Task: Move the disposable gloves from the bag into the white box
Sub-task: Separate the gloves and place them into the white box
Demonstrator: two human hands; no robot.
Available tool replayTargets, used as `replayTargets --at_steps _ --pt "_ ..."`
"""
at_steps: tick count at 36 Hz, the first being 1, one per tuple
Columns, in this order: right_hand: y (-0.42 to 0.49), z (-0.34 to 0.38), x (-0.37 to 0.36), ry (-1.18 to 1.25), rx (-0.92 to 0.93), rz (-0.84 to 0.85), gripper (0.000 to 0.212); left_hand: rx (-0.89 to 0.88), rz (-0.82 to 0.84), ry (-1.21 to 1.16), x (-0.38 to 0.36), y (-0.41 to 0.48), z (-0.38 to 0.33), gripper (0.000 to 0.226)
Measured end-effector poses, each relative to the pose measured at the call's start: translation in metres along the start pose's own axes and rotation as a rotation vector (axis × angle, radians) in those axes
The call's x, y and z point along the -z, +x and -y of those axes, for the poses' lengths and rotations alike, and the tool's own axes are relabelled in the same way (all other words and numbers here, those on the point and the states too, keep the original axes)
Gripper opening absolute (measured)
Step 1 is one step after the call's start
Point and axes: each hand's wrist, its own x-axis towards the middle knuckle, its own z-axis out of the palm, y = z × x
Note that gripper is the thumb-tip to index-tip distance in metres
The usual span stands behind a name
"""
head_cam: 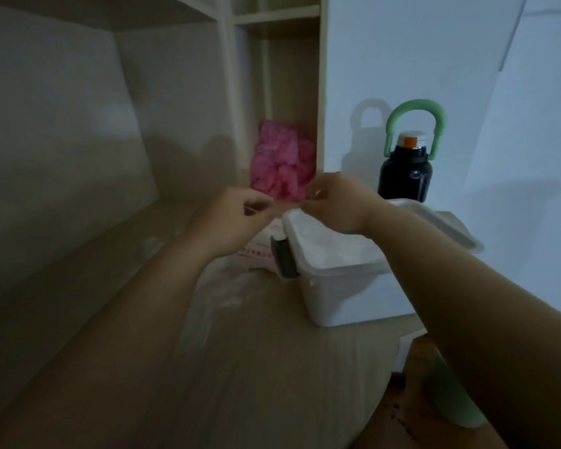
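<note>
Disposable gloves of thin, translucent white plastic point(334, 247) fill the box almost to its rim, so I judge the transfer well advanced. What remains in the bag cannot be read from this view.

Working across from the left:

- Your left hand point(237, 218) is raised, fingers curled and fingertips drawn into a pinch.
- Below it lies the flat whitish plastic bag with red print point(259, 254), against the box's left end (your wrist hides its mouth).
- Behind, in the shelf cubby, sits a crumpled pink plastic bundle point(282, 163).
- Next comes the white rectangular plastic box point(347, 296), its lid open to the right.
- Your right hand point(334, 202) hovers over the box's far left corner, likewise pinched, near the left hand but apart from it.
- Whether a glove is stretched between the two pinches is too faint to confirm.
- The heaped gloves lie directly beneath the right hand.
- Far right stands a dark bottle with a green loop handle point(405, 170).
</note>
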Motion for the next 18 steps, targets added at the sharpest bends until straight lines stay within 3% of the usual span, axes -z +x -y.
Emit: replayTargets --at_steps 3,8,10,12,15,18 --pt "0.005 0.027 -0.023 0.127 0.035 -0.04 0.027 0.059 -0.087 0.016 0.02 -0.022 0.022 0.031" --pt "0.005 0.064 -0.07 0.228 0.072 -0.032 0.036 0.235 -0.164 0.018 0.03 -0.057 0.076 0.041" --pt "0.004 0.072 -0.091 0.24 0.066 0.016 0.036 0.304 -0.107 0.066 0.024 -0.072 0.092 0.047" --pt "0.004 0.074 -0.11 0.254 0.043 0.079 0.036 0.357 0.058 0.121 0.015 -0.084 0.099 0.052" --pt "0.004 0.073 -0.13 0.276 0.005 0.149 0.036 0.423 0.326 0.23 0.004 -0.095 0.107 0.037" --pt "0.005 0.07 -0.139 0.269 0.006 0.177 0.036 0.359 0.256 0.379 0.001 -0.095 0.116 0.014"
